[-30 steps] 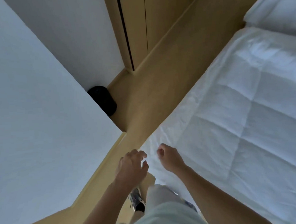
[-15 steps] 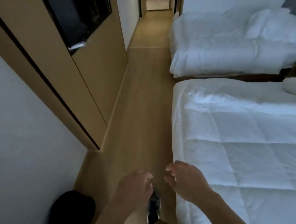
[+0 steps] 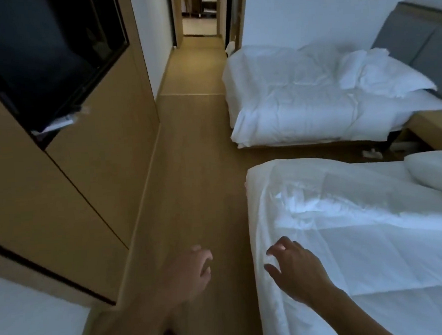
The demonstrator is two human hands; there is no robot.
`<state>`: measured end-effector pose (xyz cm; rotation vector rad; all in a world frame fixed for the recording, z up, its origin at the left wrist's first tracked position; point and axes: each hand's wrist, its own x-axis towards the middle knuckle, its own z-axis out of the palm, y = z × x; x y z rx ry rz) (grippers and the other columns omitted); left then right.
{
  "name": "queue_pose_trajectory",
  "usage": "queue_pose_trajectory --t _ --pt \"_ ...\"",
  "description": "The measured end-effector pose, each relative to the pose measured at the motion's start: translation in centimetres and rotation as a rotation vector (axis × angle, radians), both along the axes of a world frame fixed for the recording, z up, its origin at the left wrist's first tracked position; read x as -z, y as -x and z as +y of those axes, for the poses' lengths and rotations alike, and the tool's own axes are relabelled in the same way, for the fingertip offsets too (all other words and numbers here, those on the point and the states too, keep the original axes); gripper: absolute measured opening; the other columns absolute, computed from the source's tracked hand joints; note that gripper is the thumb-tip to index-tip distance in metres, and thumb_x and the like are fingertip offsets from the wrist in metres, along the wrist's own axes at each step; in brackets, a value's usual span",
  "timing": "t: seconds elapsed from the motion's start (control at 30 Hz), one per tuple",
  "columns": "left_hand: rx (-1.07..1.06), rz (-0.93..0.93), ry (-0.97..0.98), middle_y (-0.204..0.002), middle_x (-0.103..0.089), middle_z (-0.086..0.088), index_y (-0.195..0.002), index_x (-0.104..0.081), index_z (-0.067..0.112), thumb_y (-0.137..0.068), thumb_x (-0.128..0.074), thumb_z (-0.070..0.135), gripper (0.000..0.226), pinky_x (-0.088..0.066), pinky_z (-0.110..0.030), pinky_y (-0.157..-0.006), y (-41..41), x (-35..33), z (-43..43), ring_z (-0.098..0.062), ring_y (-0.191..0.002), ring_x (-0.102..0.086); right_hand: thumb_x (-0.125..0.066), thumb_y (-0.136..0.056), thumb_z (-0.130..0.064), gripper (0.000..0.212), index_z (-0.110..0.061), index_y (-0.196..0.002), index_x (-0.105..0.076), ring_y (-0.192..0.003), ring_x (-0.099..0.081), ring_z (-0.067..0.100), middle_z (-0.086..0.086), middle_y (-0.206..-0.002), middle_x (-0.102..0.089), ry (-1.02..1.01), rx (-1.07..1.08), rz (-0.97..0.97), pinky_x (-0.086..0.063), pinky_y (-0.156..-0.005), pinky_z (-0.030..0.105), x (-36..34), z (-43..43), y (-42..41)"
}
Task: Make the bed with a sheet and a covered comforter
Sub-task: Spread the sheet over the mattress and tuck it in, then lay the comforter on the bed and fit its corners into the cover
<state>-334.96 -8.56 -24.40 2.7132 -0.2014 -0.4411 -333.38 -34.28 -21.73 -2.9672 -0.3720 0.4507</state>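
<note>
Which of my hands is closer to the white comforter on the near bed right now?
Right. The right hand is over the aisle-side edge of the comforter, fingers spread; the left hand hangs over the wooden floor, clear of it.

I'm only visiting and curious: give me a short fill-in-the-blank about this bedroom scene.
1. A ____ lies by the far bed's gray headboard.
2. The right hand hovers over the near comforter, which is ____.
3. The left hand is above the wooden ____.
4. Both hands hold ____.

Missing words: pillow; white; floor; nothing.
</note>
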Motion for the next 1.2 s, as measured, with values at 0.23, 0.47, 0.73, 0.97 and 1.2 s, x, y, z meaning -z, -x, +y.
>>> queue_pose_trajectory --t 0.23,0.47,0.73,0.97,1.2 --pt "0.227 -0.001 0.039 -0.106 -0.051 0.010 -0.126 -0.058 0.023 -0.102 -0.050 0.030 0.027 -0.039 -0.015 -0.072 -20.6 0.7 5.7 -0.004 -0.090 -0.053 -0.048 -0.099 -0.055 0.045 -0.030 -0.136 -0.054 -0.113 -0.062 0.012 -0.008 -0.130 -0.060 0.051 0.196 0.092 -0.049 -0.096 0.030 0.5 4.3 -15.8" --pt "0.456 -0.052 0.064 -0.099 -0.051 0.013 -0.108 -0.057 0.035 -0.097 -0.055 0.031 0.011 -0.044 -0.017 -0.078 -39.7 -0.5 5.0 -0.006 -0.091 -0.054 -0.052 -0.097 -0.053 0.041 -0.030 -0.130 -0.060 -0.116 -0.058 0.015 -0.007 -0.134 -0.055 0.006 0.545 -0.091 -0.050 -0.095 0.032 -0.7 8.9 -28.4" --pt "0.743 -0.104 0.059 -0.106 -0.056 0.015 -0.118 -0.059 0.031 -0.099 -0.054 0.036 0.020 -0.051 -0.021 -0.082 -59.0 -2.3 0.2 -0.002 -0.094 -0.055 -0.052 -0.097 -0.052 0.037 -0.029 -0.125 -0.063 -0.111 -0.060 0.013 -0.007 -0.130 -0.058 -0.023 0.820 -0.173 -0.049 -0.092 0.029 0.1 7.1 -43.0" --pt "0.934 -0.172 0.046 -0.106 -0.053 0.024 -0.127 -0.056 0.039 -0.098 -0.056 0.042 0.029 -0.049 -0.012 -0.070 -76.8 -3.6 -6.7 0.004 -0.088 -0.056 -0.051 -0.098 -0.051 0.037 -0.028 -0.124 -0.064 -0.110 -0.060 0.014 -0.006 -0.129 -0.059 -0.081 1.104 -0.261 -0.048 -0.092 0.031 0.8 2.6 -57.3" --pt "1.106 -0.208 0.094 -0.112 -0.051 0.024 -0.123 -0.059 0.037 -0.098 -0.055 0.043 0.026 -0.053 -0.017 -0.080 -90.5 -4.3 -14.7 0.002 -0.092 -0.058 -0.051 -0.098 -0.050 0.039 -0.027 -0.128 -0.060 -0.111 -0.060 0.016 -0.005 -0.130 -0.059 -0.054 1.247 -0.279 -0.048 -0.095 0.032 -0.9 -1.4 -68.0"
